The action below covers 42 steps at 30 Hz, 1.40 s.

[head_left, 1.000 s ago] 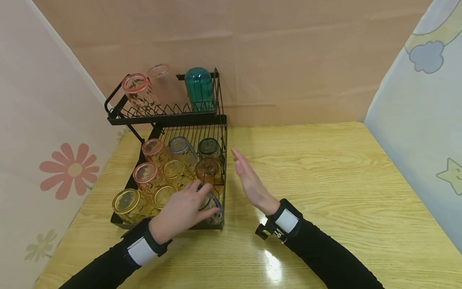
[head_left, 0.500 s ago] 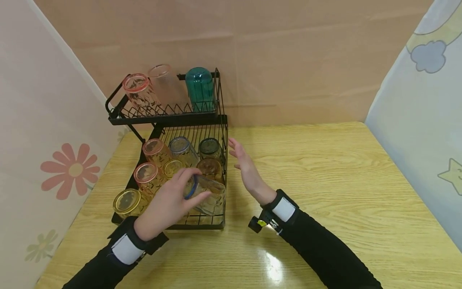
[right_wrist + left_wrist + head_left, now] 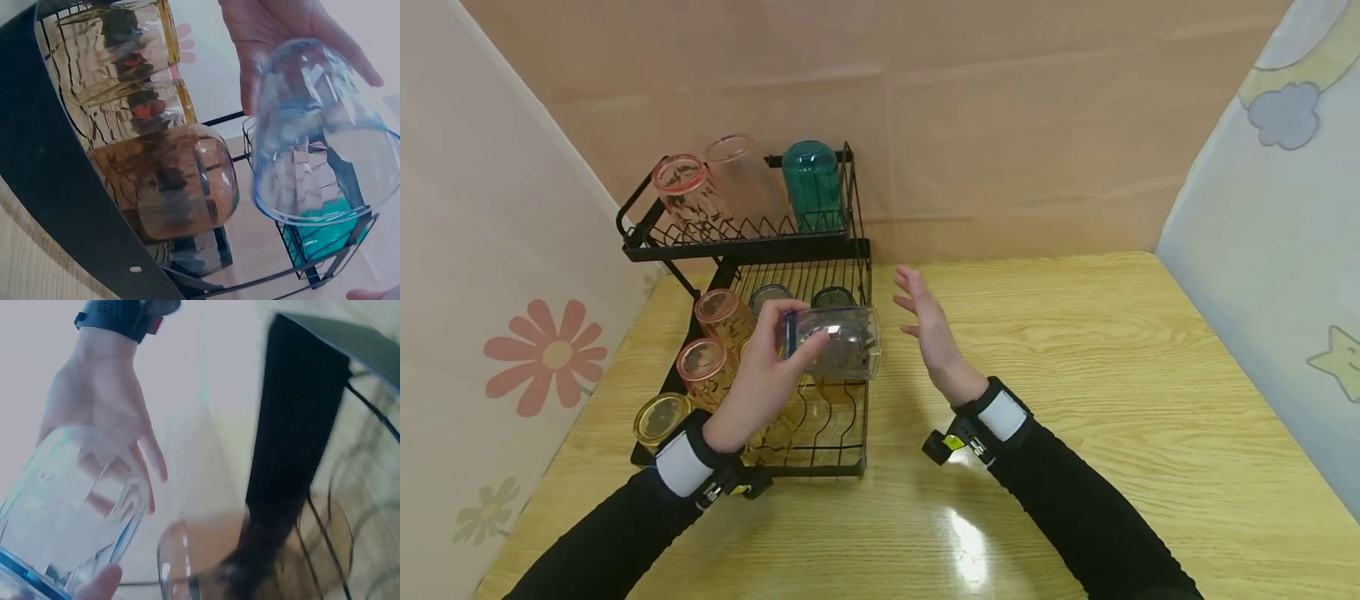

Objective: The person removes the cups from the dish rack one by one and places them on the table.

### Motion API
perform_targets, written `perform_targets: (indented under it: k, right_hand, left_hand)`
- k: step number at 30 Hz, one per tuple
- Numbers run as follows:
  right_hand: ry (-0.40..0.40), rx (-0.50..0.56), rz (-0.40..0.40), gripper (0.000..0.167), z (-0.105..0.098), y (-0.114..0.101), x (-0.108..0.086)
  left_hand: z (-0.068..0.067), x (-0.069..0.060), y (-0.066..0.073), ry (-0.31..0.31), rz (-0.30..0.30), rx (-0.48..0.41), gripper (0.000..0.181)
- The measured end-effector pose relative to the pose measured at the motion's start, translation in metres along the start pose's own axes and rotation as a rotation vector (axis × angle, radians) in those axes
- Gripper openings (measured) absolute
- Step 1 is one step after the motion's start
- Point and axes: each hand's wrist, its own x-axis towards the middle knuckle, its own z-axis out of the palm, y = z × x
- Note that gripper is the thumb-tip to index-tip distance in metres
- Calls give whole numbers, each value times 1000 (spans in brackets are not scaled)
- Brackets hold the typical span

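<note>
My left hand [image 3: 762,372] grips a clear glass with a blue-tinted base [image 3: 838,342] by its base end, the glass lying sideways above the lower tier of a black rack [image 3: 820,472]. The glass's mouth points right, towards my right hand [image 3: 936,337], which is held up with fingers extended, touching nothing. In the right wrist view the clear glass [image 3: 300,125] hangs beside an amber-brown glass [image 3: 181,181] on the rack. In the left wrist view the glass [image 3: 75,494] overlaps my right hand [image 3: 100,406] behind it.
On the lower tier stand upturned pink glasses [image 3: 702,360], a yellow glass [image 3: 661,419] and a dark glass [image 3: 832,297], among others. The upper tier holds a pink glass [image 3: 681,177], a clear glass [image 3: 737,175] and a teal glass [image 3: 812,183]. Wooden table [image 3: 1060,358] extends right.
My left hand has taken hold of the clear glass at the rack's front right, lifted it and tipped it sideways. My right hand has shifted slightly away from me, its fingers more spread.
</note>
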Motion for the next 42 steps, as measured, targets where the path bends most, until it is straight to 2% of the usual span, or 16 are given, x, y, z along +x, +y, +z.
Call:
perform_targets:
  k: [7,12,15,20,22,26,30,35,39,42]
  right_hand:
    - [77,57,17,67,-10,-2,-3]
    - [123,83,17,67,-17,-5,-6]
    - [138,92,16,72,-22,-7,-8]
    - [133,117,19,93,-29,-10,-11]
    - [135,148,26,96,-31,-11,-12]
    - [180,208,37,84,-34,-13,-11]
    - [270,261,61,69,-35,-14,-9]
    - [395,326,95,58,-35,-13,-10]
    - [460,341,95,51,-35,-11,-12]
    - [465,343,93,49,-36,-9,-13]
  left_hand:
    - [25,22,12,37,-13,-294,37]
    - [44,37,19,63,4,-380,35]
    - [54,45,22,70,2,-402,37]
    - [72,53,29,59,-20,-409,40]
    - [79,55,31,49,-26,-414,40]
    - [92,59,34,41,-19,-452,41]
    - [102,59,36,35,4,-479,42]
    - [112,60,36,25,14,-505,41]
    - [115,60,36,16,0,-511,42]
    - [114,60,36,-15,-21,-498,42]
